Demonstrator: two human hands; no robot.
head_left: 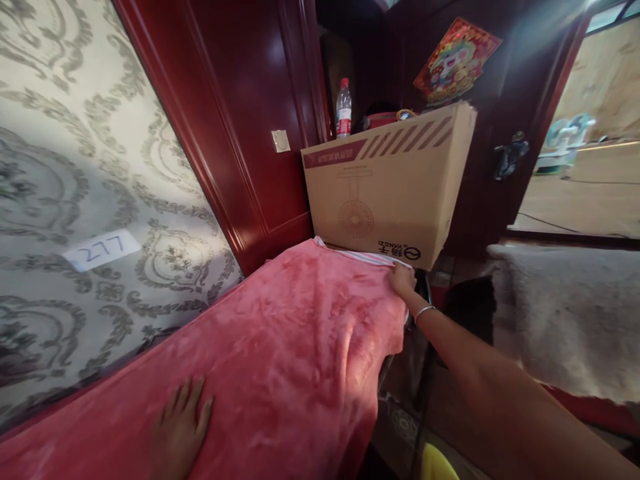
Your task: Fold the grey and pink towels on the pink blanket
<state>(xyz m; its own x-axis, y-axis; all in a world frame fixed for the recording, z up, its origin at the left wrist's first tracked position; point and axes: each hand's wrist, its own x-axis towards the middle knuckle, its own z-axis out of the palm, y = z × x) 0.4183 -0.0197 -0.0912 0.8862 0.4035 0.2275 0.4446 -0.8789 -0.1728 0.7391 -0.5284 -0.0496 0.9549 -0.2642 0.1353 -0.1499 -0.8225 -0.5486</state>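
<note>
A pink fleece blanket [280,360] covers a narrow bed along the wallpapered wall. My left hand [181,427] lies flat on the blanket near the bottom of the view, fingers stretched out. My right hand [403,279], with a silver bracelet on the wrist, is stretched forward and pinches the blanket's far corner, where a striped sheet edge shows, just under a cardboard fan box [387,190].
The cardboard box carries a water bottle [343,110] and a red bowl. A dark red door [240,120] stands behind it. A paper label reading 277 [101,249] is stuck on the wall. A grey fuzzy blanket [565,313] lies at the right; an open doorway shows beyond.
</note>
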